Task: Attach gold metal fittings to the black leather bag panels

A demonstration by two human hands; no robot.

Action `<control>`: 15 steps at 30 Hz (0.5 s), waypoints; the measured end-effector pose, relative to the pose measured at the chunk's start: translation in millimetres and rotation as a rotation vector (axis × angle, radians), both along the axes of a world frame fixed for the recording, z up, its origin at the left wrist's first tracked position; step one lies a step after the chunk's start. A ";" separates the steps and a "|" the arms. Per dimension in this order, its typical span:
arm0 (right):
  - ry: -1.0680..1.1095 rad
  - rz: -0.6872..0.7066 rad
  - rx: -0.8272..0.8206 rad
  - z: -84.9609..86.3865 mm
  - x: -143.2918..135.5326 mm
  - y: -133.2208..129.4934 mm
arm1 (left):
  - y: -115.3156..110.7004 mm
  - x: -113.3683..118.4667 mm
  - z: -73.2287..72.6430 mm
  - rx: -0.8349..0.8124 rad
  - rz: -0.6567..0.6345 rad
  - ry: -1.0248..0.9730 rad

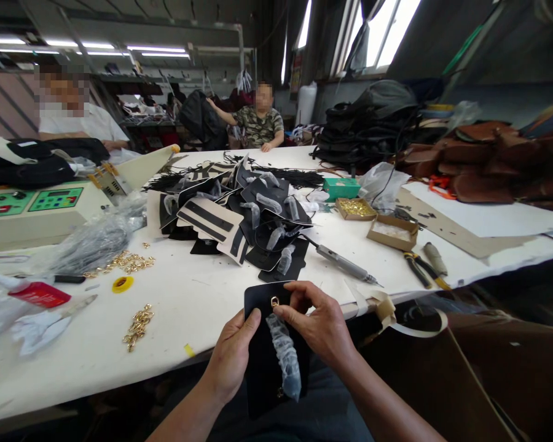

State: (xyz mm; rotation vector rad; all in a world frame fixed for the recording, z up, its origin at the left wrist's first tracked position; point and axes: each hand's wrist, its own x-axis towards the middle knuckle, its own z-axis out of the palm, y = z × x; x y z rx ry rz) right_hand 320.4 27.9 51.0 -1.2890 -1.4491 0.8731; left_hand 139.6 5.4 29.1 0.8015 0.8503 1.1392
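Over my lap at the table's front edge, I hold a black panel (258,374) upright, with a plastic-wrapped handle (284,356) along its middle. My left hand (233,350) grips the panel's left edge, thumb on the front and fingers hidden behind. At the handle's upper end sits a small gold ring (274,301). My right hand (320,316) pinches this ring between thumb and finger. Another gold fitting (280,391) shows at the handle's lower end. Loose gold rings (138,326) lie on the white table to the left.
A pile of similar panels (212,221) covers the table's middle. An electric screwdriver (345,264), pliers (424,270) and small boxes of parts (391,233) lie right. On the left are a red bottle (39,293) and a machine (41,212). Two people (258,123) sit across.
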 end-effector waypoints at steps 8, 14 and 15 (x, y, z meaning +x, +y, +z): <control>0.249 0.142 -0.301 -18.5 31.7 -38.5 | 7.2 5.6 12.2 -0.270 0.107 -0.104; 0.607 0.240 -0.446 -25.5 51.3 -77.2 | 25.5 20.0 -18.1 -0.375 -0.120 -0.044; 0.623 0.138 -0.459 -23.0 61.1 -79.8 | 28.4 20.2 -26.5 -0.325 -0.143 0.021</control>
